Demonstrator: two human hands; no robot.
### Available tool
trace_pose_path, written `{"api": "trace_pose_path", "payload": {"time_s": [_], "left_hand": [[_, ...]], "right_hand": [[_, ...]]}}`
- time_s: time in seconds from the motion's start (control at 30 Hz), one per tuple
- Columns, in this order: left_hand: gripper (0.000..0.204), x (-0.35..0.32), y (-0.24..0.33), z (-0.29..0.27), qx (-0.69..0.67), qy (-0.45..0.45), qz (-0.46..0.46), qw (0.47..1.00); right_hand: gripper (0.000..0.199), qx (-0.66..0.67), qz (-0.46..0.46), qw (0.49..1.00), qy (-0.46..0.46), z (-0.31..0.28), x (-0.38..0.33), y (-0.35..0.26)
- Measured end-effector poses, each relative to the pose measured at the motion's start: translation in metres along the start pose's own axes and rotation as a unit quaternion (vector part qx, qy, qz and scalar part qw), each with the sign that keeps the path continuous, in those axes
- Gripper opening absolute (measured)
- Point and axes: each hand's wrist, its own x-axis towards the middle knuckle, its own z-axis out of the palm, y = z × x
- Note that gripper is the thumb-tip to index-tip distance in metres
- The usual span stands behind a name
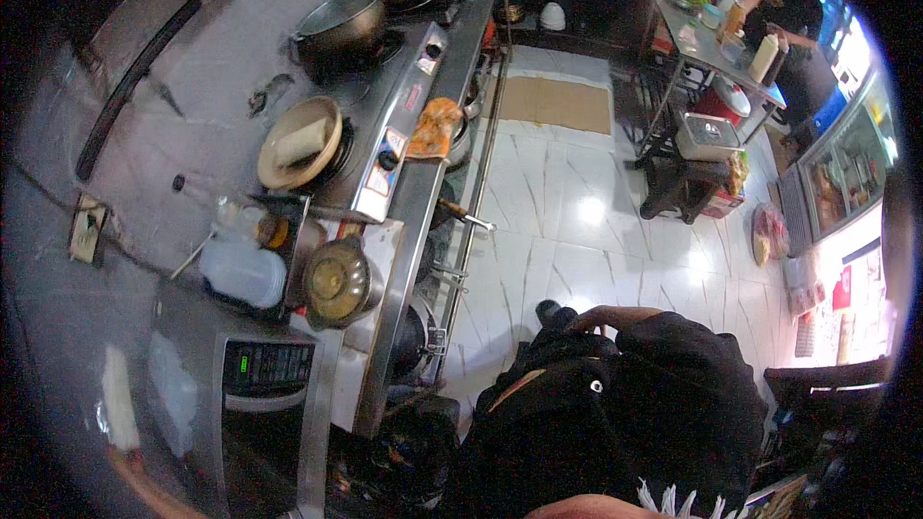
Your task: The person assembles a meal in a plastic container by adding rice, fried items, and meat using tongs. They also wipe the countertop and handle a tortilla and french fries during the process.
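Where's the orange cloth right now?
Head view, upper middle: the orange cloth hangs over the stove's front edge, right of the covered wok.

You look down your own dark clothing (625, 413) onto a white marbled floor (567, 221), with one bent forearm (611, 315) held against your chest at about five o'clock; neither hand shows clearly. At nine o'clock a steel counter (413, 221) carries a microwave (260, 394), a brass-coloured pot (336, 281) and a lidded pan (300, 142) on the stove, with a large dark pot (341, 27) at eleven. At one o'clock another person (784, 0) stands at a steel table (716, 53).
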Motion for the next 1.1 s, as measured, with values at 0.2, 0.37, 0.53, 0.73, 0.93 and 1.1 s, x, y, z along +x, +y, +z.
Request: {"api": "trace_pose_path", "payload": {"time_s": [0.2,0.37,0.53,0.73,0.93,1.1], "left_hand": [[0.056,-0.155,0.056,0.120,0.001,-0.081,-0.027,0.996],[0.059,-0.252,0.146,0.287,-0.005,-0.202,-0.021,0.979],[0.062,-0.298,0.213,0.434,-0.034,-0.337,-0.023,0.940],[0.041,-0.503,0.289,0.751,-0.148,-0.507,-0.094,0.844],[0.017,-0.646,0.322,0.987,-0.259,-0.643,-0.097,0.714],[0.014,-0.740,0.320,1.159,-0.286,-0.698,-0.034,0.655]], "right_hand": [[0.062,0.043,0.010,0.995,0.086,-0.089,-0.006,0.039],[0.064,0.254,0.067,0.938,0.227,-0.227,-0.009,0.037],[0.061,-0.135,-0.007,0.957,0.257,-0.384,-0.083,-0.041],[0.062,0.160,-0.215,0.900,0.344,-0.531,-0.147,-0.049],[0.072,0.528,-0.375,0.711,0.272,-0.665,-0.207,-0.049],[0.077,0.588,-0.369,0.652,0.306,-0.786,-0.196,-0.014]]}}
